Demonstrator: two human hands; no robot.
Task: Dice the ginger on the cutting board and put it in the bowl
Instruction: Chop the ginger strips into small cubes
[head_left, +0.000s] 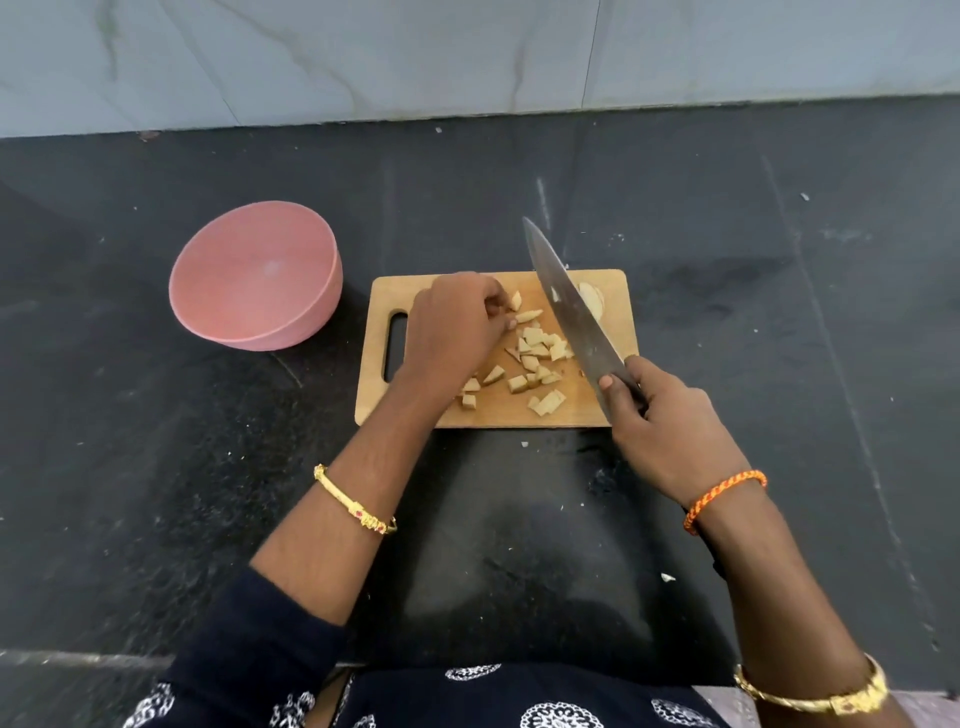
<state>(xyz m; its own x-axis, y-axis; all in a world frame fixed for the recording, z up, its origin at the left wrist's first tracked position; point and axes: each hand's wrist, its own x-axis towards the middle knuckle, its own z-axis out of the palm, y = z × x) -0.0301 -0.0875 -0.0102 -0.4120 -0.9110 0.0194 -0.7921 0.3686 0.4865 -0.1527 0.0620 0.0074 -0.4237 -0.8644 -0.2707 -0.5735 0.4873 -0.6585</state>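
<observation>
Meanwhile left hand (457, 325) fingers pinch ginger pieces (535, 358); right hand (670, 421) grips the tilted knife (571, 312).

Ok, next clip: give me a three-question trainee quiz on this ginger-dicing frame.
1. True or false: the pink bowl already holds ginger.
2. Which of the hands holds the knife?
3. Where do the ginger pieces lie? A) cutting board B) counter C) bowl

Key:
1. False; it looks empty.
2. The right hand; the left hand is at the pieces.
3. A
</observation>
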